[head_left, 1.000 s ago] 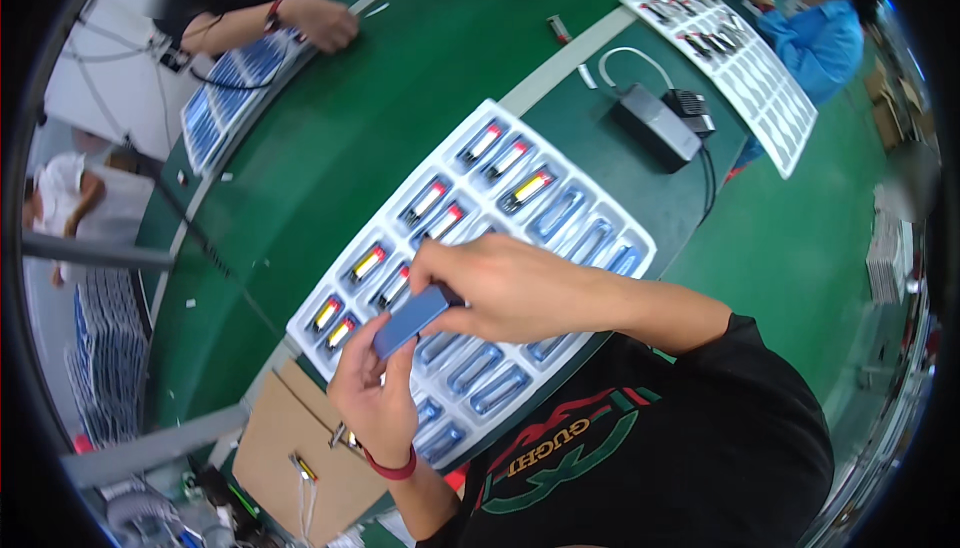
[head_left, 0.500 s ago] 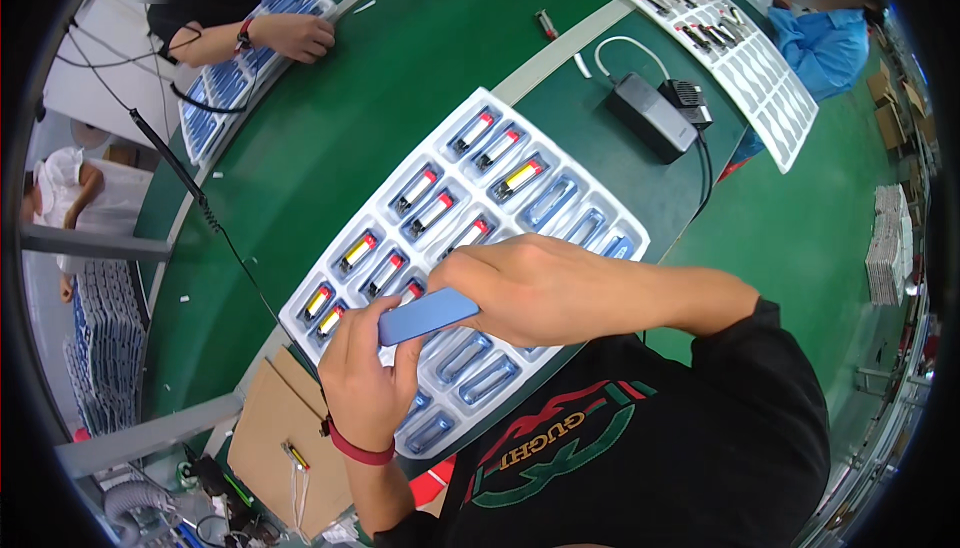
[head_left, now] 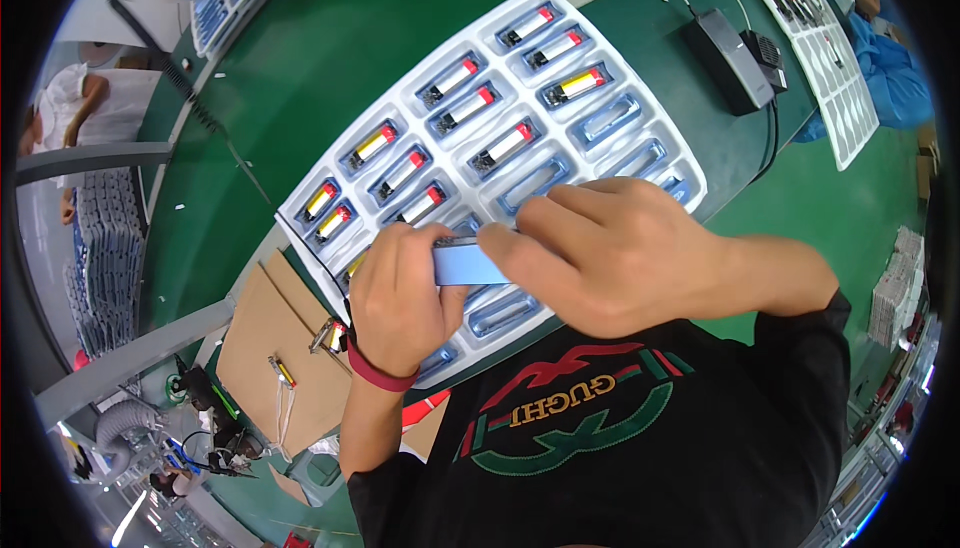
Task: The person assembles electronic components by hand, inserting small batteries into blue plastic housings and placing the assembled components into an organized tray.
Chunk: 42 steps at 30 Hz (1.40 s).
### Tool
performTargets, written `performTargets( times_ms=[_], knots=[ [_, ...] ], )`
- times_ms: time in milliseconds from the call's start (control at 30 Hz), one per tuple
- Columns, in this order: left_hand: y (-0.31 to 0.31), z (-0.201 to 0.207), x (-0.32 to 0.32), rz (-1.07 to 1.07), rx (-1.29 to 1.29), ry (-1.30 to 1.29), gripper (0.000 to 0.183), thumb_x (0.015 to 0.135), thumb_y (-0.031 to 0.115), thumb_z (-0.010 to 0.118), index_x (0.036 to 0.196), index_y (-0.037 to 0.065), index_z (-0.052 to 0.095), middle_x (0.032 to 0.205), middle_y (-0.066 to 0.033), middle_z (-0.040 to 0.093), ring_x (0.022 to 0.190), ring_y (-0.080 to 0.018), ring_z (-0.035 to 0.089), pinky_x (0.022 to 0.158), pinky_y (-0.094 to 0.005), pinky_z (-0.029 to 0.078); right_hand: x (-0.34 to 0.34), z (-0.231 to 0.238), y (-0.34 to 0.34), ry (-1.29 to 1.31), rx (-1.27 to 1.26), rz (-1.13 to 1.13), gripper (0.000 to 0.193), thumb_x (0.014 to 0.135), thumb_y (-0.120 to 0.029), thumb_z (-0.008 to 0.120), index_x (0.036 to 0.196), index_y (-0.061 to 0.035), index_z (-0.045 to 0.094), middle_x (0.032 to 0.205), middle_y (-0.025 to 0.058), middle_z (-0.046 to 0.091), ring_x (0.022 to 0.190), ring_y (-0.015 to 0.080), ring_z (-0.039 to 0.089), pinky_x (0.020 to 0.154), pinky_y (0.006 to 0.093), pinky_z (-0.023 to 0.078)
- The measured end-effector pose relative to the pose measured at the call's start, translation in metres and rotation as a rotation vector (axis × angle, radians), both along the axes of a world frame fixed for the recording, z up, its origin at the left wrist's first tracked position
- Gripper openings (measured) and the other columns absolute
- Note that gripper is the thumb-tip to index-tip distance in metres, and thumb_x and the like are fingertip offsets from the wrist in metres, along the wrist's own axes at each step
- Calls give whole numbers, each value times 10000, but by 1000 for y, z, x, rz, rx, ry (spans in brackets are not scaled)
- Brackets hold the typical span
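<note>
Between my two hands is a light-blue, flat rectangular casing (head_left: 467,266), held nearly level above the near part of a white moulded tray (head_left: 410,116). My left hand (head_left: 395,288) is closed on its left end with thumb and fingers. My right hand (head_left: 620,258) grips the other end, its fingers curled and covering that end. A dark, narrow strip shows along the casing's top edge. Several tray pockets hold blue shells with small battery cells (head_left: 503,146) in them, red-ended, silver or yellow. Other pockets hold blue shells (head_left: 535,183) without cells. My hands hide part of the tray.
A black power adapter (head_left: 728,60) with cables lies on the green table right of the tray. Cardboard (head_left: 260,318) with a small wired cell (head_left: 285,373) is at left. Beyond stand stacked trays (head_left: 105,268), a co-worker's tray (head_left: 845,143) and a blue-sleeved person (head_left: 890,78).
The view has shifted, so the tray sits higher and farther right. The casing has turned from tilted to nearly level, and my right hand has moved to its right end.
</note>
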State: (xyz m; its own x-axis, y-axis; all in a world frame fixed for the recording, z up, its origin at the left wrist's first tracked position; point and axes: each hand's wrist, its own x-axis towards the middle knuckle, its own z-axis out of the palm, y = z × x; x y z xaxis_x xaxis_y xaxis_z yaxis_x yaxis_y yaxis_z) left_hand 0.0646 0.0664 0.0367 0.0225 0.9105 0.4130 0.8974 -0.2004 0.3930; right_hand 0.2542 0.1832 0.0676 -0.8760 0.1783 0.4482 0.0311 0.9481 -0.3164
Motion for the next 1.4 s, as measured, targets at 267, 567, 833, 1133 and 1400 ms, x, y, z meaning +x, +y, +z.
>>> performTargets(
  times_ms=[267,567,833,1133,1400],
  knots=[
    [-34,-16,3,161,-288,-189,403,747,101,732,1117,4,605,755,-92,562,677,-239,543,581,-333,439,14,-65,-9,-15,-389,-248,284,740,-77,695,1003,6,626,825,91,558,635,221,581,521,314,463],
    [-125,-34,-55,789,-276,-270,178,901,88,605,1052,12,658,754,-42,596,625,-83,506,525,-225,347,-15,-71,-2,-74,-476,-133,194,746,-69,722,927,-7,687,868,76,552,772,237,516,669,328,448],
    [-130,-33,-40,819,-177,-332,148,895,71,604,1022,16,658,781,-39,589,606,-82,487,507,-235,332,-122,-91,-59,-66,-51,250,89,677,-115,627,703,-30,631,831,78,577,781,214,560,670,305,500],
    [-110,-50,-30,699,-70,-379,149,873,43,605,1011,15,652,732,-64,543,591,-151,479,514,-285,337,-138,-98,-57,48,121,260,133,695,-177,603,731,-51,632,762,56,574,790,215,584,621,303,494],
    [-87,-46,-26,637,-84,-406,156,848,39,612,996,14,653,744,-71,550,588,-154,491,511,-282,334,-68,-88,209,-208,62,-1098,286,829,-291,634,916,-20,655,967,171,618,885,327,629,730,422,540]
  ],
)
